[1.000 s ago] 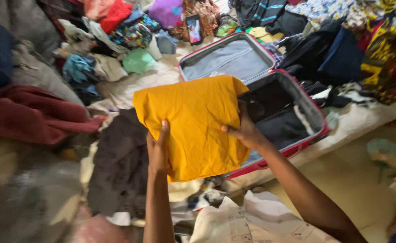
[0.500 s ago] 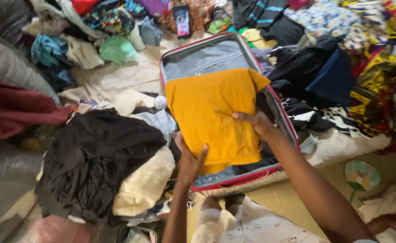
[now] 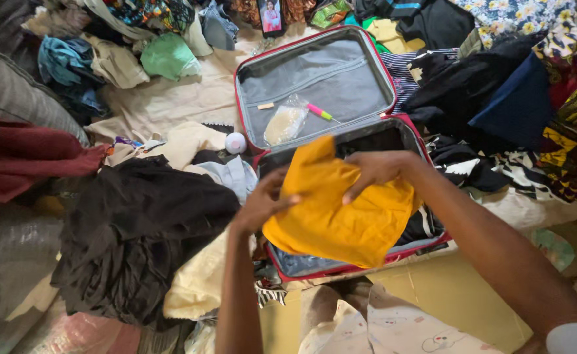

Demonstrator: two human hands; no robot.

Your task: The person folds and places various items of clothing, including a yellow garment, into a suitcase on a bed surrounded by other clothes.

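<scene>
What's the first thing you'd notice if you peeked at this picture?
The bright yellow cloth in the middle jumps out first, with the left hand and the right hand pressing on it over the open red suitcase. Inside the suitcase's grey lid lies a clear plastic bag beside a pink pen. Heaps of colourful clothes surround it, with a big black pile to its left.
</scene>
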